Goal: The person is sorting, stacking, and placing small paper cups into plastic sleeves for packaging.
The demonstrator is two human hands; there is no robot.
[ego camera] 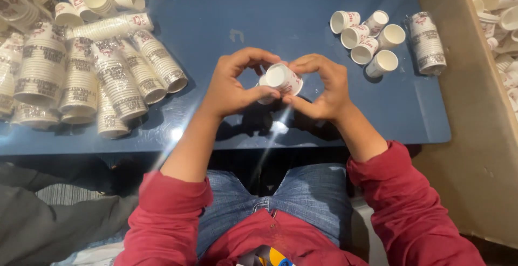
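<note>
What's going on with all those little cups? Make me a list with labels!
Left hand: grips a small white paper cup by its side
Right hand: fingers on the same cup's rim and side
Table: blue, glossy
Loose cups: a small cluster lying on the table's right part
Wrapped stack: beside the loose cups, in clear film
Wrapped stacks: many, piled on the table's left part
Sleeves: red, pushed up

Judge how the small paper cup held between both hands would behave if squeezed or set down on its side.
The paper cup, pinched by the left hand and right hand, looks thin-walled, so it probably dents easily. Being small and empty, it is likely very light. Its tapered round shape would probably roll in a curve.
</note>
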